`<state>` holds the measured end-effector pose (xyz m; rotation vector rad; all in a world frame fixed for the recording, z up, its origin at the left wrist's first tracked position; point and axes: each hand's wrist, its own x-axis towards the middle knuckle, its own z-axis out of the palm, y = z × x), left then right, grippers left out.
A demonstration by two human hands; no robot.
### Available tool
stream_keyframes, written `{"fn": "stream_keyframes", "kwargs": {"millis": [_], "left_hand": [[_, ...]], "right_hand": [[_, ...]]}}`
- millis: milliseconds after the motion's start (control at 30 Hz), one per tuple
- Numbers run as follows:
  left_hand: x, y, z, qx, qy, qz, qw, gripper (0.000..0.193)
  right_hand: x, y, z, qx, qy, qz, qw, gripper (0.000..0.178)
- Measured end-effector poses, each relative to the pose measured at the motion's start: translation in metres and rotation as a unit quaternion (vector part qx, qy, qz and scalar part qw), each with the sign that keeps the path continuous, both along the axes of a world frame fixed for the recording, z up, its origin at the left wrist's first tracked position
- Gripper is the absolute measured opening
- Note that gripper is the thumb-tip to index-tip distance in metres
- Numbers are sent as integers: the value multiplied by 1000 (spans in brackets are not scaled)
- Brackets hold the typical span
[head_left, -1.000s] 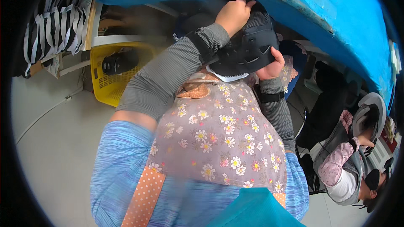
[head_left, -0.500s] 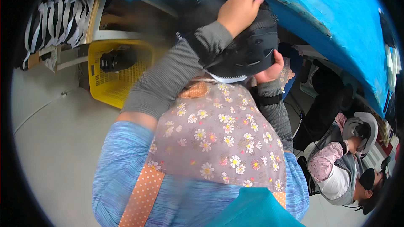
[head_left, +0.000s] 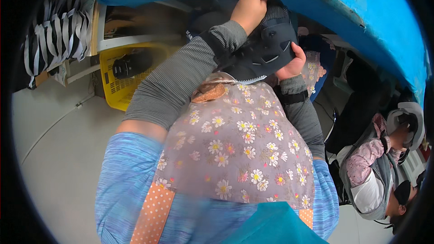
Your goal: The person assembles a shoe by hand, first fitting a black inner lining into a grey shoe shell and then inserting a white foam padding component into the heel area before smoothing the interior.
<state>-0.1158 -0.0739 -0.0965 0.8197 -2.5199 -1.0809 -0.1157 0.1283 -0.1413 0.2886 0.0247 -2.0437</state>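
Before my apron is a black molded fabric piece with slits, a ribbed patch and a white zipper-like strip along its near edge. Its exact kind cannot be told. My left hand is closed at its far edge, thumb and fingertips together. Lower down, my right hand grips the right edge, thumb on the near face and the other fingers mostly hidden behind. More black material runs into shadow beneath the blue cover at the far side.
A blue sheet drapes across the far side and right. To the left stands a yellow basket with a black item inside. Black-and-white straps hang at far left. At right, another person holds a grey curved piece.
The black piece has tilted a little, showing more of its ribbed patch. My left hand has shifted slightly left along the edge; my right hand keeps its hold. The whole view has shifted somewhat.
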Motion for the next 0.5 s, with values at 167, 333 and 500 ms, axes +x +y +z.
{"fn": "stream_keyframes", "kwargs": {"millis": [167, 333, 500], "left_hand": [[-5, -2, -12, 20, 35, 1, 999, 46], [2, 4, -3, 24, 1, 22, 999, 45], [1, 1, 29, -60, 11, -8, 998, 44]], "right_hand": [[-1, -2, -5, -14, 5, 7, 1000, 54], [1, 1, -10, 69, 54, -1, 996, 52], [2, -1, -3, 1, 21, -1, 1000, 48]]}}
